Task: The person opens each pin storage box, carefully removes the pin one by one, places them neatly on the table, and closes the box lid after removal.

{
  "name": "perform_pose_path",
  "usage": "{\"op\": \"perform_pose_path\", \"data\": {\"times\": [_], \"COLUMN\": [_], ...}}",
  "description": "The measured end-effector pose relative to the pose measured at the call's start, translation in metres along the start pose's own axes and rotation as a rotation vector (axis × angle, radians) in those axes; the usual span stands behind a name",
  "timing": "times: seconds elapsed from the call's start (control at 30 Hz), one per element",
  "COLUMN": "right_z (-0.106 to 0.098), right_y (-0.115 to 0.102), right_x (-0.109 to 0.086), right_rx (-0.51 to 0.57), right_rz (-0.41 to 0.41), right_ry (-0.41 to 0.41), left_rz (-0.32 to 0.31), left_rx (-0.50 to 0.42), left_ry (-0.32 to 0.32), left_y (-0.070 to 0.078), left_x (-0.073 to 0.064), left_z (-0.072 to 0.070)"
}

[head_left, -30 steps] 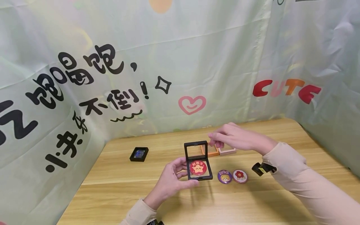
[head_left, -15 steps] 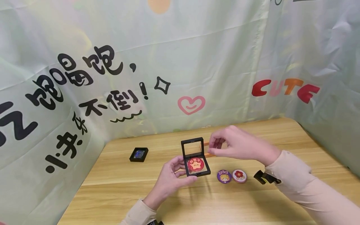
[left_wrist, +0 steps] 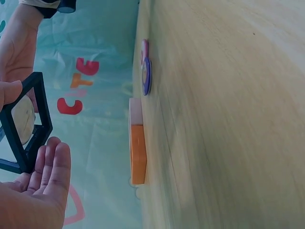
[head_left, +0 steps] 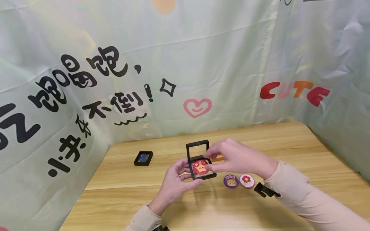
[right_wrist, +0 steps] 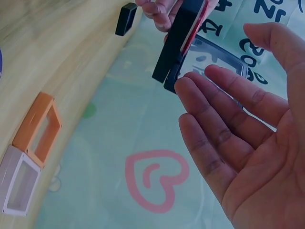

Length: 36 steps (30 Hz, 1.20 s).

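My left hand [head_left: 176,184] grips a black hinged display frame [head_left: 197,143] by its left and front edges, above the table. Its lid stands raised, with clear film in the window. On the lower half's film lies a round red badge [head_left: 199,167] with a smiling star. My right hand [head_left: 231,157] is at the frame's right side, thumb overlapping the badge's edge and forefinger by the hinge in the head view. In the right wrist view its fingers [right_wrist: 224,124] are extended, fingertips right at the frame [right_wrist: 174,45].
A purple bear badge [head_left: 231,182] and a red flower badge [head_left: 247,181] lie side by side on the wooden table [head_left: 115,199]. Behind my right hand are an orange frame [right_wrist: 38,126] and a pale pink one [right_wrist: 19,181]. Another black frame [head_left: 143,158] lies back left.
My right hand has come down and left from behind the frame to its right side, over the badge's edge. The frame, held by my left hand, has shifted slightly up and left.
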State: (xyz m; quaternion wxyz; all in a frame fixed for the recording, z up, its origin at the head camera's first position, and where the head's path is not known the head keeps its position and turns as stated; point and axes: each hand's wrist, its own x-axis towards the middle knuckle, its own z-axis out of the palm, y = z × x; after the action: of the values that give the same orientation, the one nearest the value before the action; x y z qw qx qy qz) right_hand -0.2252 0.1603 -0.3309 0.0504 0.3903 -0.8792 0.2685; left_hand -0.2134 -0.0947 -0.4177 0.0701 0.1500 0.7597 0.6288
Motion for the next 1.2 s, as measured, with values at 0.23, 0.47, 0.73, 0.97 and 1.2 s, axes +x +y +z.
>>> {"op": "perform_pose_path", "data": {"times": [0.23,0.47,0.73,0.97,1.2], "right_z": [0.009,0.015,0.021,0.024,0.026], "right_y": [-0.005,-0.011,-0.015,-0.016,-0.017], "right_x": [0.006,0.008,0.012,0.015,0.016], "right_rx": [-0.037,-0.088,-0.113,-0.131,-0.121], "right_rz": [-0.011,0.024,-0.019,-0.046,-0.054], "right_ry": [-0.009,-0.015,-0.007,-0.010,-0.021], "left_rz": [0.012,0.031,0.034,0.044,0.043], "left_rx": [0.011,-0.012,-0.037,-0.031,-0.031], "left_ry": [0.000,-0.011,-0.010,-0.004,-0.003], "left_y": [0.001,0.001,0.000,-0.001,-0.002], "left_x": [0.000,0.001,0.001,0.000,-0.001], "left_z": [0.000,0.000,0.000,0.000,0.000]}}
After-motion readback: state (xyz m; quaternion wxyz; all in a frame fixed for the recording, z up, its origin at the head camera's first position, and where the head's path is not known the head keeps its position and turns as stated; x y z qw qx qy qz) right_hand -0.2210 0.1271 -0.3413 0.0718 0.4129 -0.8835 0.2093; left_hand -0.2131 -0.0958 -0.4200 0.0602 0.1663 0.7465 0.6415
